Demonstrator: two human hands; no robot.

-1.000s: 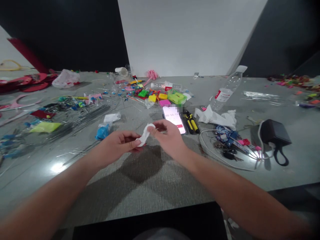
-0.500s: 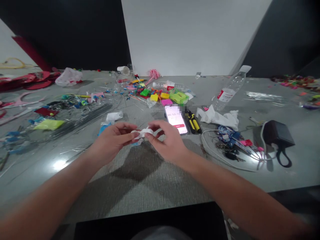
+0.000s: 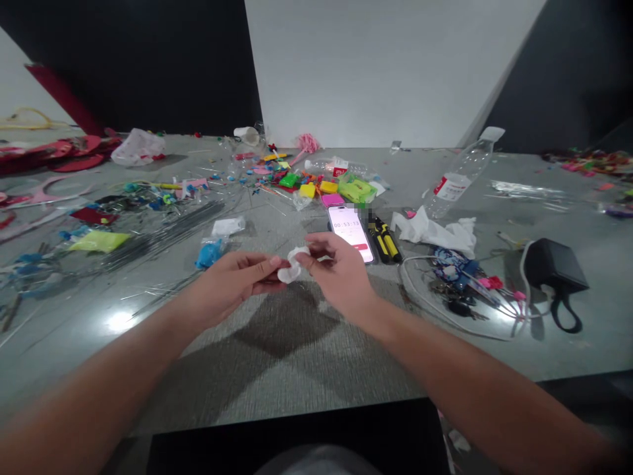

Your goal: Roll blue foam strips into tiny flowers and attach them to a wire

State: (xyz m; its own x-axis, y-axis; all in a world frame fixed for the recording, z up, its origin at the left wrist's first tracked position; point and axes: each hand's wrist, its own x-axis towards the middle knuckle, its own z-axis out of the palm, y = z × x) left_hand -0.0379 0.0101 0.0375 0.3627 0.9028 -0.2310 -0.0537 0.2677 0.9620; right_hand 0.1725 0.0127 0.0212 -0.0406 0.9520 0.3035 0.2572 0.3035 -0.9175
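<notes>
A white, soft, lumpy piece of modelling clay (image 3: pixel 291 265), bent into a curve, is held up over the table between my hands. My right hand (image 3: pixel 341 274) pinches its upper right end between thumb and fingers. My left hand (image 3: pixel 237 284) has its fingertips closed on the lower left end, the fingers partly hidden behind the thumb. Just beyond the left hand lie a blue clay packet (image 3: pixel 210 253) and a white packet (image 3: pixel 228 226). A phone (image 3: pixel 350 234) with a lit timer screen rests beyond the right hand.
Yellow-and-black pliers (image 3: pixel 386 241) lie beside the phone. An upright plastic bottle (image 3: pixel 452 186), crumpled tissue (image 3: pixel 435 232), a black box (image 3: pixel 554 265) with a cable and keys stand or lie at right. Thin wires (image 3: pixel 163 234) and a yellow packet (image 3: pixel 100 241) are at left.
The white piece has gone from stretched level between the fingers to a bent, upright curve. My right hand has turned slightly and now shows more of the piece; the blue packet is less covered.
</notes>
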